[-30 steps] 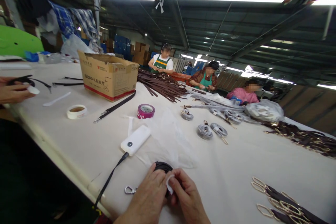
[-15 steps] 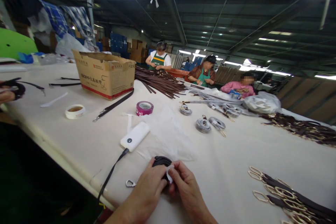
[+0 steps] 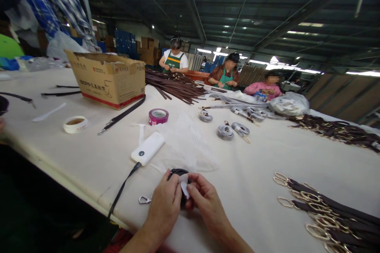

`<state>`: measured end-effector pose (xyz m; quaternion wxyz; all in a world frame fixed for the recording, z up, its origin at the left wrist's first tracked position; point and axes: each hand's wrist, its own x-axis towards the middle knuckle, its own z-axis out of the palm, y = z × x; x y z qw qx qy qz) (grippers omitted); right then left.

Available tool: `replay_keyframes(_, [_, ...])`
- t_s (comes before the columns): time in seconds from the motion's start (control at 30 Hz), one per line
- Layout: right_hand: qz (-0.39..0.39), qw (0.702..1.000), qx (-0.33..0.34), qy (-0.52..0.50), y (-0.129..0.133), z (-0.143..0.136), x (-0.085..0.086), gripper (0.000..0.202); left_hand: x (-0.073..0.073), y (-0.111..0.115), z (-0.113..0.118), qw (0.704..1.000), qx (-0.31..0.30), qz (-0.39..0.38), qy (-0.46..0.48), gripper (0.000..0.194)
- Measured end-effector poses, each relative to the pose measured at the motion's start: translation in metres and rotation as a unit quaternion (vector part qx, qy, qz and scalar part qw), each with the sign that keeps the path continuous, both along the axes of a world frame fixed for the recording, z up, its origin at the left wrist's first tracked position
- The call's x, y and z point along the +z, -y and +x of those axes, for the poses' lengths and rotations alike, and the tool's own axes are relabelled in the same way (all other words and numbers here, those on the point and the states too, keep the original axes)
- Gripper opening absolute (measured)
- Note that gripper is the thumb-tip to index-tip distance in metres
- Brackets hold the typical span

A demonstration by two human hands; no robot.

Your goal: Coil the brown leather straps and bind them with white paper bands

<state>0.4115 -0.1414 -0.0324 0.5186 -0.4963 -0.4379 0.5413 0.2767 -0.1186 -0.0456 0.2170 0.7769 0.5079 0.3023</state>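
A coiled black strap (image 3: 179, 172) is between my two hands near the table's front edge. My left hand (image 3: 164, 199) is closed round the left side of the coil. A silver snap hook (image 3: 144, 200) sticks out to the left of that hand. My right hand (image 3: 202, 196) pinches a small white strip (image 3: 184, 186) against the coil; the strip is bent, and fingers cover part of it. Beyond the coil lies a thin clear plastic sheet (image 3: 190, 146). A white power bank (image 3: 147, 148) with a black cord rests to the left.
Tape rolls, one purple (image 3: 158, 116) and one white (image 3: 75, 124), lie ahead. A cardboard box (image 3: 107, 79) stands at the back left. Wrapped strap coils (image 3: 225, 132) sit mid-table, and brown straps with gold rings (image 3: 323, 209) at right. Several co-workers (image 3: 175, 59) sit across the table.
The view has tilted down and shifted a little to the right. More of the white strip shows between my fingers, and it stands up from the coil.
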Motion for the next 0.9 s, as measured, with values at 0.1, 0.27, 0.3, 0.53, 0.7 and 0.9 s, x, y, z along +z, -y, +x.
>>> replay_keyframes(0.1, [0.004,1.000,-0.012,-0.004,0.0000,-0.0018,-0.0013,0.041,0.0014,0.0016,-0.0001,1.000,0.011,-0.011,0.010,0.030])
replay_keyframes(0.27, [0.006,1.000,-0.016,-0.016,-0.0010,-0.0030,0.0001,0.043,-0.0038,0.0009,-0.0003,0.999,-0.001,0.025,0.029,0.034])
replay_keyframes(0.3, [0.005,1.000,-0.016,-0.018,-0.0009,-0.0031,0.0006,0.044,-0.0053,0.0009,-0.0004,0.999,-0.006,0.040,0.028,0.035])
replay_keyframes(0.53, [-0.006,0.999,-0.031,-0.023,-0.0001,-0.0053,0.0006,0.046,-0.0038,0.0021,0.0000,0.994,-0.019,0.109,0.000,0.039])
replay_keyframes(0.7, [-0.013,0.999,-0.034,-0.038,-0.0021,-0.0063,-0.0025,0.055,0.0018,0.0028,0.0002,0.991,-0.040,0.130,0.009,0.037])
replay_keyframes(0.9, [-0.016,0.999,-0.026,-0.040,-0.0058,-0.0067,-0.0050,0.053,0.0006,0.0029,-0.0009,0.990,-0.047,0.134,0.006,0.031])
